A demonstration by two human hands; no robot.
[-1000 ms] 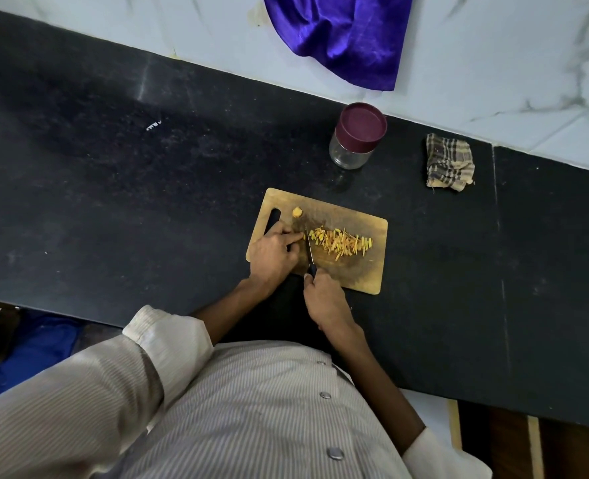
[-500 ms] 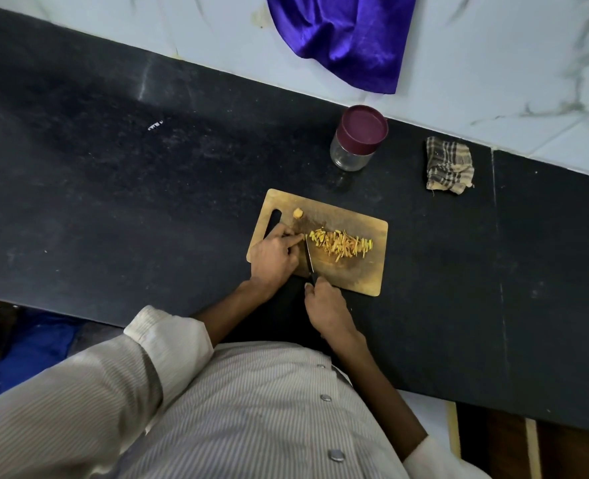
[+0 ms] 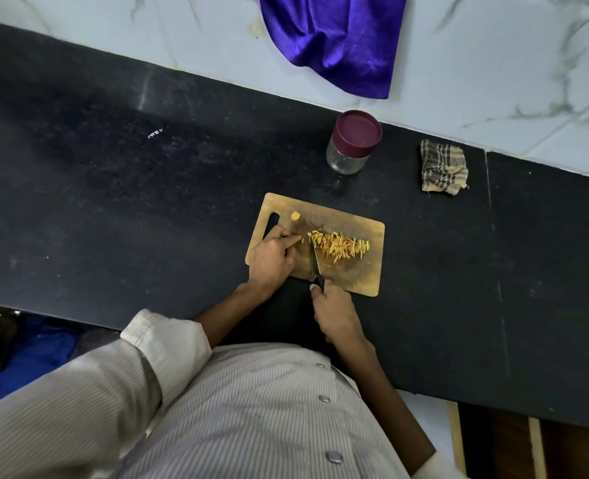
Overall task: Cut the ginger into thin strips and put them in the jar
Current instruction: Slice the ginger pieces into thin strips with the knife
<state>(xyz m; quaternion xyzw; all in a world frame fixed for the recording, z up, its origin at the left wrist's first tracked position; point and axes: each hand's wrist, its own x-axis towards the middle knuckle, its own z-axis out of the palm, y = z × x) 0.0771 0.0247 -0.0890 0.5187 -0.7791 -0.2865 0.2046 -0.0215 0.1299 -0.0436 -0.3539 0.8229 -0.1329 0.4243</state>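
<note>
A wooden cutting board [image 3: 362, 271] lies on the black counter. A pile of thin yellow ginger strips [image 3: 341, 244] covers its middle, and a small ginger chunk [image 3: 296, 215] sits near the handle hole. My left hand [image 3: 271, 259] rests on the board's left part with fingers curled, fingertips at a small ginger piece just left of the blade. My right hand [image 3: 332, 307] grips the handle of a small knife [image 3: 315, 264], its blade lying on the board between my left fingertips and the strips. A glass jar [image 3: 350, 146] with a maroon lid on stands behind the board.
A folded checked cloth [image 3: 443, 167] lies right of the jar. A purple fabric [image 3: 334, 39] hangs over the white marble wall [image 3: 493, 63] at the back. The black counter [image 3: 130, 202] stretches far left and right of the board.
The knife blade has shifted slightly along the ginger by my left fingertips. The strip pile, jar and cloth stay where they were.
</note>
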